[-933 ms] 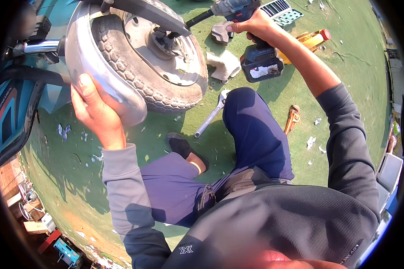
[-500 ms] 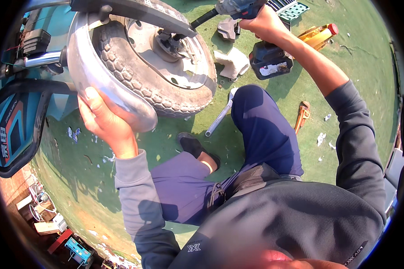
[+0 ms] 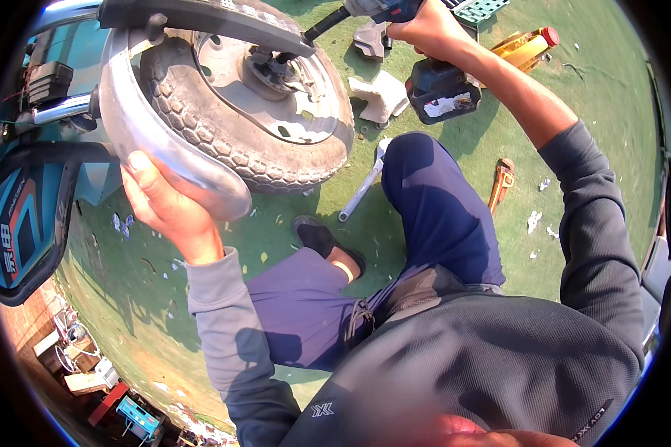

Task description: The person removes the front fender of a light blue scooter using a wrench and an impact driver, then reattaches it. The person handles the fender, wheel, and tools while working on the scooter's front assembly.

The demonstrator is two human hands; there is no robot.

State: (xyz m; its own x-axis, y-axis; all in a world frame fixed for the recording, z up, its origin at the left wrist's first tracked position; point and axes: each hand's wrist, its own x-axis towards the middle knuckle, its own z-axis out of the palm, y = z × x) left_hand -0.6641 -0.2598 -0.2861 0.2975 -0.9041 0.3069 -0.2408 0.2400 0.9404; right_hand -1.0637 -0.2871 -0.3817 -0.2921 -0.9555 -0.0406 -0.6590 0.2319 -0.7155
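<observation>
My left hand (image 3: 170, 203) is closed round the lower end of a silver mudguard (image 3: 124, 112), thumb on its outer face. The mudguard curves over a dusty, knobbly-treaded wheel (image 3: 291, 177), which hangs tilted in a dark fork leg (image 3: 209, 18). At the upper edge my right hand (image 3: 434, 36) grips a cordless impact wrench (image 3: 386, 9), partly cut off by the picture's rim. Its large dark battery (image 3: 441, 95) hangs below my wrist. From the tool a long black socket (image 3: 326, 25) reaches to the fork end by the wheel's hub; the contact point is hard to make out.
On the green ground lie a combination wrench (image 3: 364, 182), an orange pipe wrench (image 3: 502, 183), a whitish cloth (image 3: 382, 97) and a grey plastic piece (image 3: 370, 40). A yellow bottle (image 3: 525, 51) and a green tool case (image 3: 484, 10) are beyond. Blue vehicle bodywork (image 3: 21, 223) stands left.
Wheel, mudguard, impact wrench and both hands appear slightly further left and up in the picture; the ground items shift less. Both hands keep their holds.
</observation>
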